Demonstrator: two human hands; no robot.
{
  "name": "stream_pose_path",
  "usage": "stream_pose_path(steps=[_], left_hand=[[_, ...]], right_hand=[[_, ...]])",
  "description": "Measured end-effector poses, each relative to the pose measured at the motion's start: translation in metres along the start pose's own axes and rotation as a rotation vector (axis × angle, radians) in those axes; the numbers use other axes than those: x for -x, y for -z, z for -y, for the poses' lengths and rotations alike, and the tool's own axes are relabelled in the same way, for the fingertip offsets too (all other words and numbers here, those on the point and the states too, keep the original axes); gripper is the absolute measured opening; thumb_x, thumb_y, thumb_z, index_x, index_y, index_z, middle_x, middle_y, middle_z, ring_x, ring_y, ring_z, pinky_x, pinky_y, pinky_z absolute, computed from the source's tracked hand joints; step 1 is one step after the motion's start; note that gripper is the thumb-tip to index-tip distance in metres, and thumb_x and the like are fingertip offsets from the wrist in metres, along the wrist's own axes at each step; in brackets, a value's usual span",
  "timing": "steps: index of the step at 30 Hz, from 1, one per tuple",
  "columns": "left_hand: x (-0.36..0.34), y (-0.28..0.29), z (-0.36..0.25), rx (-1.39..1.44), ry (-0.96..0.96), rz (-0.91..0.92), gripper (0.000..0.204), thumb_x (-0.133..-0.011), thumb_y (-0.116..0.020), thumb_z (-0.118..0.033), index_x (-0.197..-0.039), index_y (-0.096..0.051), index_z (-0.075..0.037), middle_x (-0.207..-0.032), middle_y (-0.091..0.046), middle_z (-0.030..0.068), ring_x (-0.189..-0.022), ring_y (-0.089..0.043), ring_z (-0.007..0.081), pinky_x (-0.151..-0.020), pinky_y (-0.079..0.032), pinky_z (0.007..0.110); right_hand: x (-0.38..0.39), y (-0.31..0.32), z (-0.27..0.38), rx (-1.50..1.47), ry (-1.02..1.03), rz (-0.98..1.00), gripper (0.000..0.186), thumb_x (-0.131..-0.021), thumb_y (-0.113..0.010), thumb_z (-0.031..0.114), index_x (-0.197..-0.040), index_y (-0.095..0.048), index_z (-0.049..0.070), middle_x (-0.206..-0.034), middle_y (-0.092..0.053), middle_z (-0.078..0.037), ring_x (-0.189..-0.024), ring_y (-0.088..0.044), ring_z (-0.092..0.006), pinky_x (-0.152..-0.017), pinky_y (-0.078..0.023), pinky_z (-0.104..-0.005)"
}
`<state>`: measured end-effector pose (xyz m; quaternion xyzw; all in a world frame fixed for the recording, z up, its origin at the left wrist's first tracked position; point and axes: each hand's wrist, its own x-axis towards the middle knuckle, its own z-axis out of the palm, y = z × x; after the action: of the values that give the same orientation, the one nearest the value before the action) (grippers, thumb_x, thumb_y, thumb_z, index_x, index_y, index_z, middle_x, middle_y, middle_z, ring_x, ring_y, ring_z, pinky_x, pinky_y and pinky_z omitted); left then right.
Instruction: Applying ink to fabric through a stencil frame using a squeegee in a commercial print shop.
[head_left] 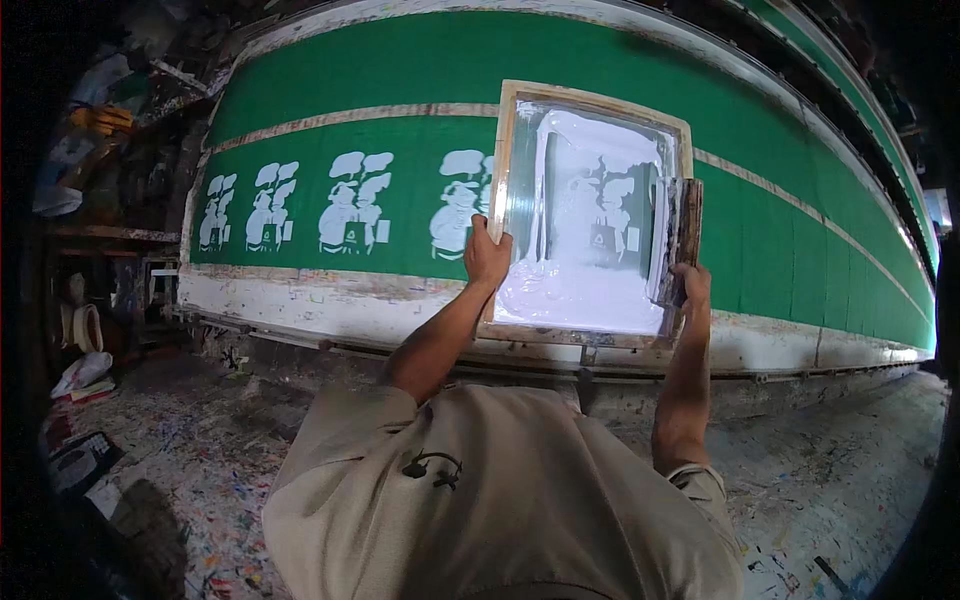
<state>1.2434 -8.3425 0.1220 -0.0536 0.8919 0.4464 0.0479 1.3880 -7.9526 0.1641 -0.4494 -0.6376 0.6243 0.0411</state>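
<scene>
A wooden screen-printing frame (600, 97) stands over the green fabric, to the right of a row of white prints (355, 205). My left hand (488, 254) is closed round the frame's left side. My right hand (694, 284) is closed on a squeegee (689, 222) with an ink-smeared blade, which rests against the frame's right side. Whether those fingers also grip the frame is hidden. White ink (575, 298) lies thick along the near part of the mesh and in a band round the stencil (607, 205), whose pattern shows through.
Green fabric (400, 75) covers a long printing table with a pale near edge (370, 285). A light strip (370, 116) runs along it. Shelves with clutter (100, 120) stand at the left. Paint spatters mark the floor (230, 470). Another green table (850, 70) lies at the far right.
</scene>
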Motion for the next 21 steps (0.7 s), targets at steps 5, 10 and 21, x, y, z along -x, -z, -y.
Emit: stream_pose_path(steps=[5, 10, 21], left_hand=[[0.044, -0.013, -0.001, -0.047, -0.066, -0.047, 0.037, -0.086, -0.068, -0.018, -0.115, -0.051, -0.002, -0.109, -0.061, 0.0264, -0.104, -0.06, 0.0466, -0.089, -0.047, 0.055], [0.031, -0.012, -0.01, -0.371, -0.2, 0.009, 0.04, -0.082, -0.073, -0.019, -0.113, -0.056, -0.001, -0.106, -0.054, 0.0224, -0.104, -0.054, 0.043, -0.089, -0.044, 0.053], [-0.114, -0.068, -0.135, -0.172, -0.77, 0.33, 0.039, -0.082, -0.078, -0.035, -0.098, -0.067, -0.002, -0.116, -0.062, 0.0179, -0.114, -0.053, 0.0403, -0.1, -0.043, 0.05]], right_hand=[[0.018, 0.042, -0.038, -0.006, 0.134, -0.051, 0.039, -0.076, -0.065, 0.007, -0.113, -0.067, -0.008, -0.095, -0.071, -0.012, -0.084, -0.064, -0.0229, -0.077, -0.051, -0.035], [0.021, 0.056, -0.041, 0.201, 0.036, 0.03, 0.047, -0.076, -0.067, 0.006, -0.122, -0.063, -0.006, -0.108, -0.068, -0.012, -0.099, -0.062, -0.0243, -0.091, -0.048, -0.036], [-0.106, -0.082, 0.109, 1.121, 0.961, 0.259, 0.018, -0.087, -0.068, 0.028, -0.098, -0.077, 0.015, -0.101, -0.075, -0.011, -0.095, -0.07, -0.0323, -0.089, -0.053, -0.0466]])
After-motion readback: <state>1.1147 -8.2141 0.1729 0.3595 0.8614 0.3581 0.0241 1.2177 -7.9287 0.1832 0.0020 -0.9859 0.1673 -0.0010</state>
